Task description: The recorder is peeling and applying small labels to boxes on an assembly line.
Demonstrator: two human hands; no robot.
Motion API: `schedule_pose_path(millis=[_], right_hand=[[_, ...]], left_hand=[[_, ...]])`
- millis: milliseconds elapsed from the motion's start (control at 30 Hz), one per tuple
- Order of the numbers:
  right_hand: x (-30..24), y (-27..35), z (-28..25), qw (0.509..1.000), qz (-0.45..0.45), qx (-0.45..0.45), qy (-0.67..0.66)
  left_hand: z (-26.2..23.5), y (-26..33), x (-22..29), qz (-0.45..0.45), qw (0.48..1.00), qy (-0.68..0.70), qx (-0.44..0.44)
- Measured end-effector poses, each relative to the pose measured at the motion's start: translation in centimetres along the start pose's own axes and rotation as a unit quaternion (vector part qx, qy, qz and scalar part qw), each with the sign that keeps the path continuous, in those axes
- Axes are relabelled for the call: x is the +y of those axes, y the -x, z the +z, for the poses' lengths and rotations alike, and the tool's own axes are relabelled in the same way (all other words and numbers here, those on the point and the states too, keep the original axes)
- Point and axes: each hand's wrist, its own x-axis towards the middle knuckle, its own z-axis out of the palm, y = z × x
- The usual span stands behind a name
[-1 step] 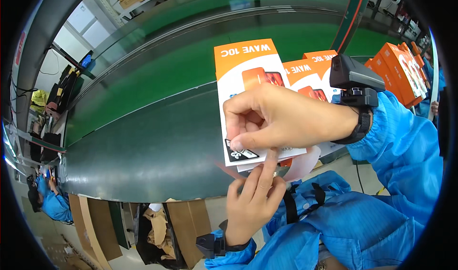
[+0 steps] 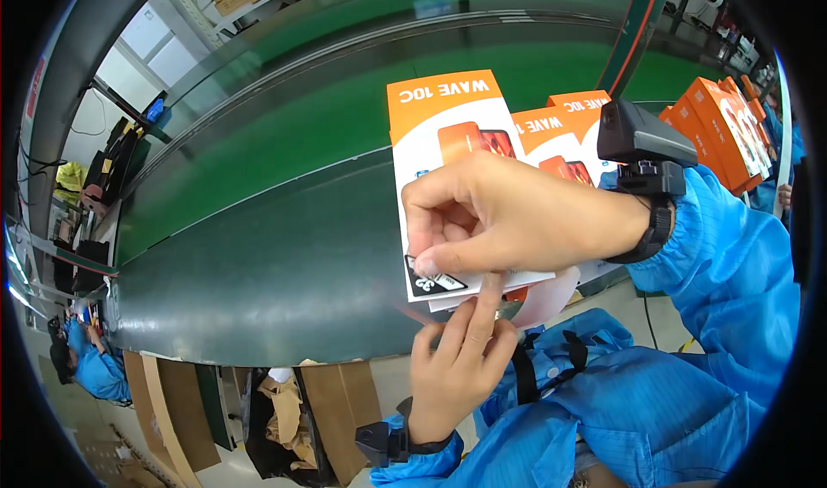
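Observation:
A white and orange phone box (image 2: 448,109) lies printed side up before me. At its near left corner is a black label with white marks (image 2: 435,285). My right hand (image 2: 491,217) comes across the box from the right, thumb and forefinger pinched on the label's edge. My left hand (image 2: 461,359) is below the near edge, its index finger stretched up against the box and the other fingers loosely bent and apart. A pale translucent sheet (image 2: 558,297) sticks out beside the left fingers, under the right wrist. What lies beneath the box there is partly hidden.
More white and orange boxes (image 2: 547,126) lie just right of it, and an upright row of orange boxes (image 2: 711,135) stands farther right. The dark green worktop (image 2: 276,264) stretches left, beside a green conveyor belt (image 2: 301,135). Cardboard and a black-lined bin (image 2: 289,419) are below.

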Motion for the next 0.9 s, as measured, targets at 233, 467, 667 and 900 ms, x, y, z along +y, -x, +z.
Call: schedule_pose_path(millis=[233, 467, 667, 900], right_hand=[[0.4, 0.0, 0.7, 0.999, 0.033, -0.015, -0.007], [-0.2, -0.1, 0.8, 0.997, 0.070, 0.007, -0.030], [0.3, 0.0, 1.0, 0.997, 0.058, 0.016, -0.037], [0.3, 0.1, 1.0, 0.998, 0.052, 0.024, -0.035]], left_hand=[[0.7, 0.8, -0.4, 0.019, 0.999, 0.018, 0.029], [1.1, 0.8, -0.8, 0.026, 0.997, 0.063, 0.046], [1.1, 0.8, -0.6, 0.016, 0.996, 0.084, 0.039], [1.4, 0.7, -0.9, 0.048, 0.991, 0.112, 0.057]])
